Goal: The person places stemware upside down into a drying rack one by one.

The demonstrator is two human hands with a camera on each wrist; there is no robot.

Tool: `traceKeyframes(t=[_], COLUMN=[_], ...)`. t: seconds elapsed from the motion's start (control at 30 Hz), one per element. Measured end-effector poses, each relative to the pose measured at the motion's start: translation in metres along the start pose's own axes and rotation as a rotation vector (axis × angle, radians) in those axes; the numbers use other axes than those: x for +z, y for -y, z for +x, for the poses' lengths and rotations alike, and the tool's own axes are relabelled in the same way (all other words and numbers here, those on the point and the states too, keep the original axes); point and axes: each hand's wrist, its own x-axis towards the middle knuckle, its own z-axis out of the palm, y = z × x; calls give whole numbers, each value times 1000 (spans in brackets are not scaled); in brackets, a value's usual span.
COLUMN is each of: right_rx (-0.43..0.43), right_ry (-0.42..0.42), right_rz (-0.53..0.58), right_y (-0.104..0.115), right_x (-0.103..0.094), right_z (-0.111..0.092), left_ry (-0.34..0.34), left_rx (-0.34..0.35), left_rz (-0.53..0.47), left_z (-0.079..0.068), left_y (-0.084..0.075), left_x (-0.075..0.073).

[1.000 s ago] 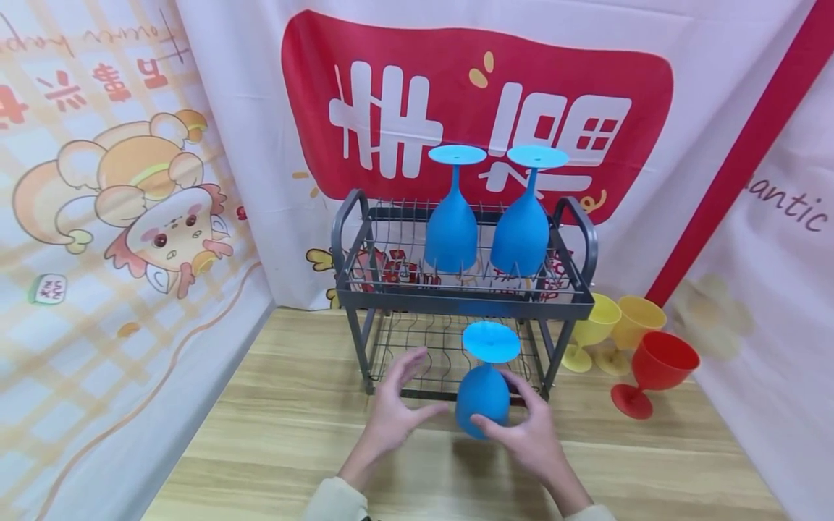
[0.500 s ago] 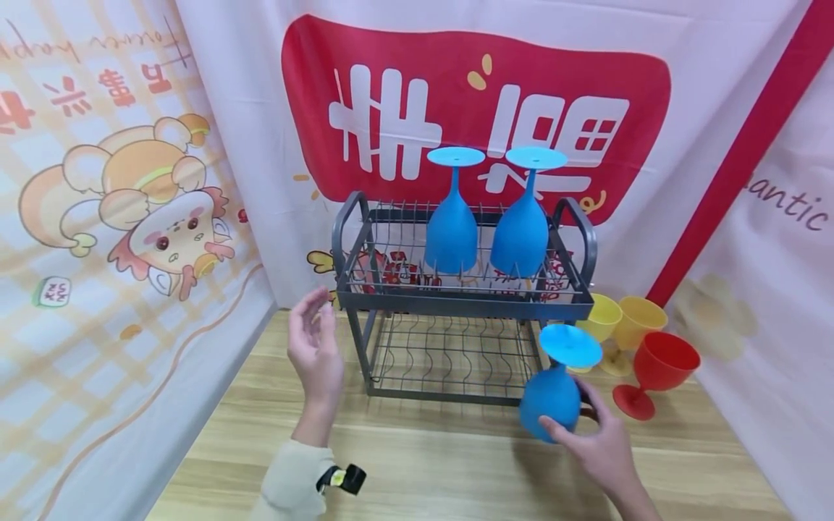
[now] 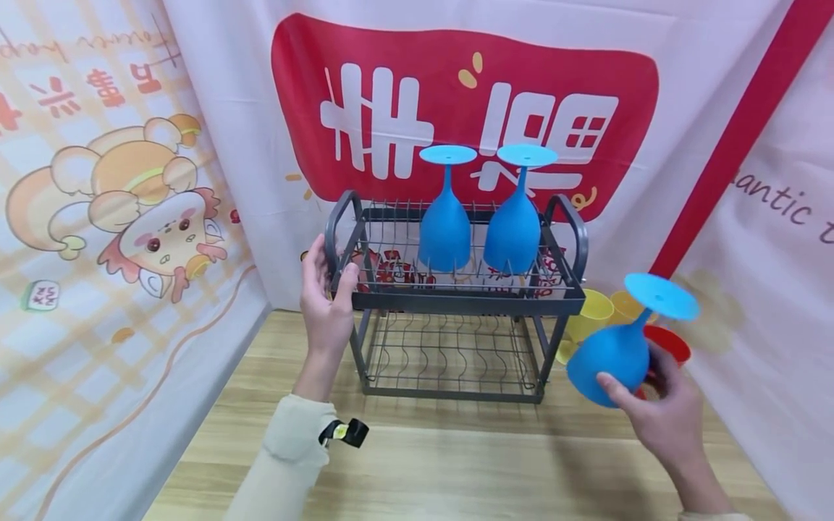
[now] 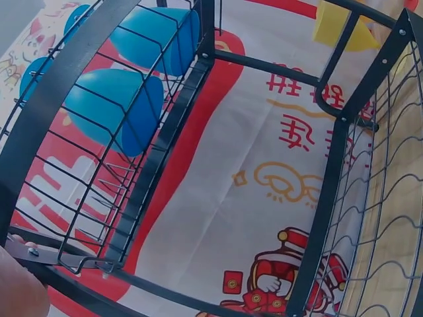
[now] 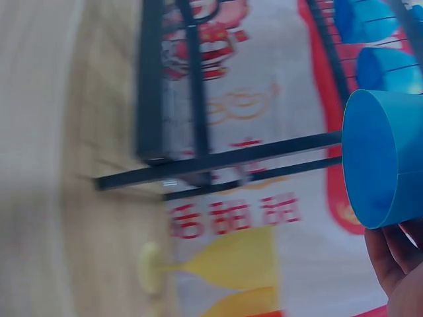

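Note:
My right hand [image 3: 674,416] grips a blue plastic goblet [image 3: 609,358] by its bowl, upside down and tilted, beyond the rack's right end. The right wrist view shows the goblet's open mouth, with fingertips [image 5: 386,254] against the bowl. My left hand [image 3: 326,311] holds the upper left corner of a dark two-tier dish rack [image 3: 462,302], thumb in front and fingers behind, below the left handle. Two more blue goblets, a left one [image 3: 445,231] and a right one [image 3: 512,235], stand upside down on the upper tier. The lower tier [image 3: 449,354] holds nothing.
Right of the rack stand a yellow goblet [image 3: 589,307], a second yellow goblet [image 3: 625,307] and a red goblet [image 3: 671,344], partly hidden by the held one. Printed cloth [image 3: 247,43] hangs behind and at both sides of the wooden table [image 3: 417,463].
My right hand has carried the blue goblet from before the rack to the right and up, tilting it. My left hand has moved left and up and now holds the rack's corner.

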Motion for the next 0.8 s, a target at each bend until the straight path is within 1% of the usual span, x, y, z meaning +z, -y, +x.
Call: traceKeyframes(t=[0.1,0.17,0.37,0.47,0.63,0.7,0.8], right_rx=[-59,-101,-214,-235,-239,-242,-248], right_ry=[-82,-117,-140,-159,-196,-205,-195], right_rz=[34,43,38,62,92,95,114], right_y=[19,32,67,78,92,99,112], right_x=[-10,-16,-25,-31,-38,-38,-36], right_z=[9,14,25,31,36,37,40], left_ry=[-6,-4,-12,-7,-1,-1,1], left_rx=[-6,-1,26,32,21,20,19], left_rz=[-26,-37,-59,-63,-63,-60,-45], left_z=[1,1,0,1,0,0,0], left_y=[2,3,6,5,6,6,7], left_x=[3,4,5,5,6,6,5])
